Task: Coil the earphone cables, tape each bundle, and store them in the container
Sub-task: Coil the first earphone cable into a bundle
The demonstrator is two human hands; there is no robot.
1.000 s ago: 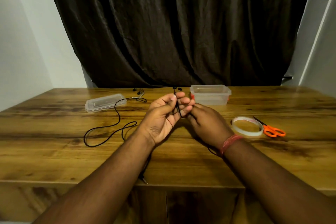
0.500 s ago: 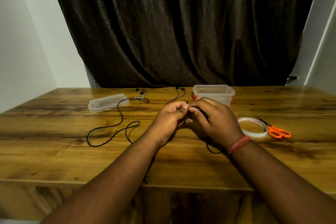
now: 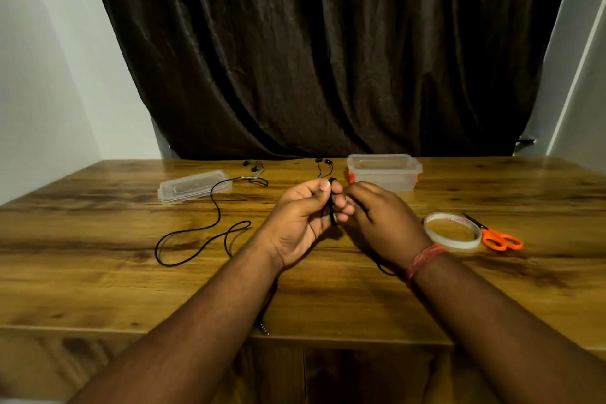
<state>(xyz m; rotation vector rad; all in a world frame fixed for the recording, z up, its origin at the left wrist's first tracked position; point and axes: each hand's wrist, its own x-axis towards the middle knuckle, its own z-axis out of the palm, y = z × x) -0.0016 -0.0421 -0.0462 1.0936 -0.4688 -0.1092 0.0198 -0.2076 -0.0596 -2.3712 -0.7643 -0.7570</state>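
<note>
Above the desk (image 3: 98, 272): left hand (image 3: 300, 223) curled, grip closed on black earphone cable (image 3: 332, 211) looped round its fingers; right hand (image 3: 382, 216) pinching the same cable just beside. Second cable (image 3: 203, 229) loose at left. Container (image 3: 384, 171) beyond the hands, tape (image 3: 451, 234) at right.

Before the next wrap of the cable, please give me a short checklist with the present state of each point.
1. Left hand grips the cable loops: ok.
2. Right hand pinches the cable: cannot tell, fingers hidden.
3. Plug at the table front edge, may slip off: not ok.
4. Tape roll and scissors lie beside the right hand: ok.
5. Container open: ok.
6. Second earphone coiled: not ok, it lies loose.
</note>
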